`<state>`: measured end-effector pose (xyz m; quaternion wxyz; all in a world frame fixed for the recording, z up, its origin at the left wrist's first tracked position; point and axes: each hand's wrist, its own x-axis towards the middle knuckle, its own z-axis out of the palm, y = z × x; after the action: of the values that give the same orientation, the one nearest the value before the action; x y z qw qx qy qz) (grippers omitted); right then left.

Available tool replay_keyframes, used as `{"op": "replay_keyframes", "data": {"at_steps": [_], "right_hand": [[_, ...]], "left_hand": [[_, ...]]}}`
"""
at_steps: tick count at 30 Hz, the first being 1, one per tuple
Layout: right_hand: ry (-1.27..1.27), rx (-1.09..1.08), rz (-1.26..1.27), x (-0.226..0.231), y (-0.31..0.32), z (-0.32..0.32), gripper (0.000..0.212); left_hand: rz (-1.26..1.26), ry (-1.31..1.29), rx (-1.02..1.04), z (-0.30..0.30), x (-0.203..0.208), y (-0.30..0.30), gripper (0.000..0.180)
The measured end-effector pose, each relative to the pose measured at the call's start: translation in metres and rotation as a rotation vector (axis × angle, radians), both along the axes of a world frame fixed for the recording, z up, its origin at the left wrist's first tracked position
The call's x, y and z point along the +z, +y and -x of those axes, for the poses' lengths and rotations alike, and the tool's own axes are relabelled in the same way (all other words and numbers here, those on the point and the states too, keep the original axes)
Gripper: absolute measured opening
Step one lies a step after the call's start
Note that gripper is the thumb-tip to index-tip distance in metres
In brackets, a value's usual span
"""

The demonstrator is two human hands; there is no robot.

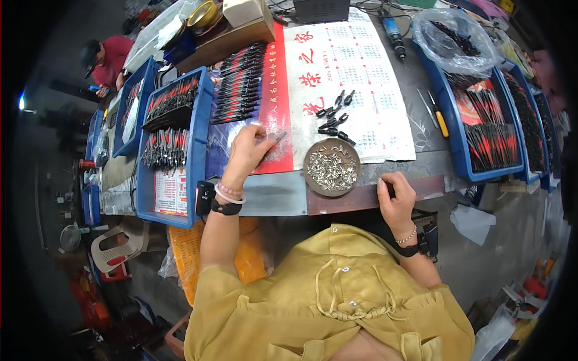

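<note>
My left hand point(245, 153) is over the red edge of the calendar sheet point(385, 78), thumb and fingers pinched. A small dark slim piece point(280, 138) shows at its fingertips; its kind cannot be made out. My right hand point(396, 200) is closed, fingers curled toward the thumb, just right of a round brown bowl point(330, 193). Whatever it may hold is hidden. Small silvery metal pins point(331, 168) fill the bowl. Beyond it lie several loose black pieces point(330, 123) with pointed ends. A row of black and red pen-like tools point(238, 90) lies beyond my left hand.
Blue bins point(191, 150) of slim black, red and metal parts stand on the left. More blue bins point(462, 147) stand on the right, one topped by a plastic bag point(454, 39). A yellow-handled tool point(442, 123) and a blue power tool point(393, 33) lie nearby. Another person point(111, 60) is far left.
</note>
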<state>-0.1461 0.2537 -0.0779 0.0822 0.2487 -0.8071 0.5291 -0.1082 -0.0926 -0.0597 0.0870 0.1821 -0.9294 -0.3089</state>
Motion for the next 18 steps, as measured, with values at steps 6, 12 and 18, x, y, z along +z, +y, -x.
{"op": "replay_keyframes", "data": {"at_steps": [6,12,18], "right_hand": [[-0.178,0.006,0.053,0.02,0.011,-0.004,0.005],[-0.056,-0.052,0.055,0.037,0.029,0.004,0.007],[-0.043,-0.14,0.017,0.042,0.047,0.017,0.009]], "left_hand": [[-0.036,-0.098,0.011,-0.008,-0.008,0.008,0.025],[-0.053,-0.031,0.006,-0.01,-0.009,0.008,0.022],[-0.205,0.118,0.092,-0.019,-0.021,0.005,0.015]]}}
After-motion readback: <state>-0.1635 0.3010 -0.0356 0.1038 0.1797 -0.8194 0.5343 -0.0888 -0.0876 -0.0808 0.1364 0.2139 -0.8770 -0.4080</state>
